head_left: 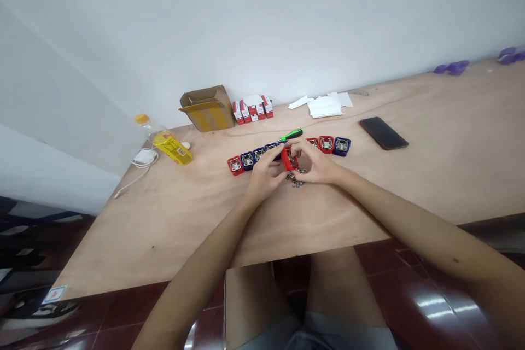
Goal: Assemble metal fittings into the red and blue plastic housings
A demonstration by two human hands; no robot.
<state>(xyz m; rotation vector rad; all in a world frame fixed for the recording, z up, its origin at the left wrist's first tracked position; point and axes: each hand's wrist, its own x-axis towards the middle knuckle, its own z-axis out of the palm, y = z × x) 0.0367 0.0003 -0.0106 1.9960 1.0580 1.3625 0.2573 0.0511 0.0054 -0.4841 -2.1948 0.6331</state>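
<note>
Surface: plywood workbench (164,224), viewed from the seated position, with a white wall beyond.

Held item: red plastic holder (289,158), located between both hands, directly below the fingertips. Its long axis is tilted and runs roughly away from the person; the exact angle is partly hidden.

Left hand (264,170): fingers curled, closed against the holder's left side.

Right hand (316,167): fingers (298,149) curled over the holder's upper right side. This hand is marginally nearer the holder.

Beneath fingers: small metal fittings (296,179), loose on the bench, just below the holder.

Beyond fingers: row of red and blue plastic holders (326,144), extending to both sides; green-handled screwdriver (292,134), its far end hidden by the fingers.

Further beyond: cardboard box (207,109); red-and-white cartons (252,110); white papers (325,105).

Right of fingers: smartphone (384,133).

Left of fingers: yellow packet (172,148).
</note>
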